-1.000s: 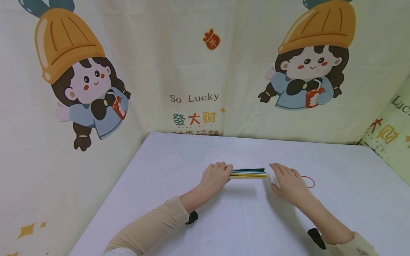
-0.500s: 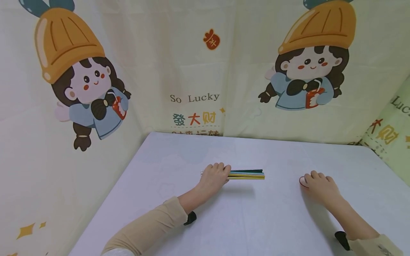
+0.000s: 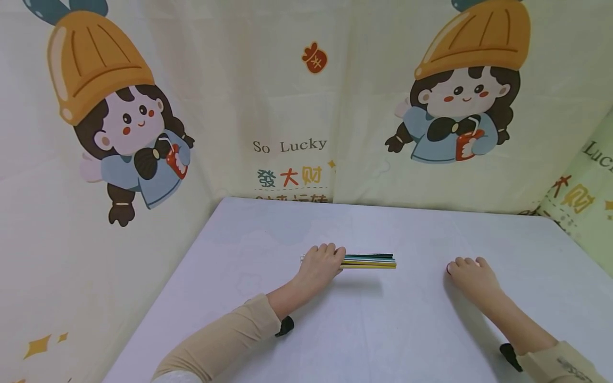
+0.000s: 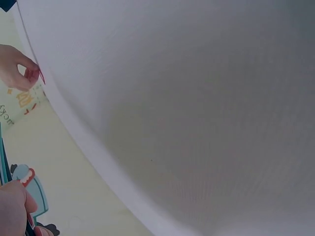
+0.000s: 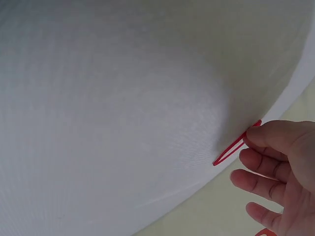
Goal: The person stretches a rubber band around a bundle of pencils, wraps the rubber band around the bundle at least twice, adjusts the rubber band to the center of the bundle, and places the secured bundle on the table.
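Observation:
My left hand [image 3: 320, 264] grips a bundle of slim coloured sticks [image 3: 371, 261], yellow, white, teal and dark green, held level above the table with the long ends pointing right. Only a sliver of the bundle and the fingers shows at the lower left of the left wrist view. To the right, my right hand [image 3: 474, 276] pinches a thin red rubber band [image 5: 229, 151] between thumb and index finger. In the right wrist view the band hangs as a narrow loop, and the other fingers are loosely bent. In the head view the hand hides most of it.
A white cloth covers the table [image 3: 364, 319]. Behind it hangs a cream curtain [image 3: 230, 96] printed with cartoon figures and lettering, which also closes off the left and right sides. Black straps [image 3: 286, 326] show under both forearms.
My right hand has moved right from near the sticks' ends to the red rubber band on the table and now pinches it. The left hand and bundle have shifted only slightly left.

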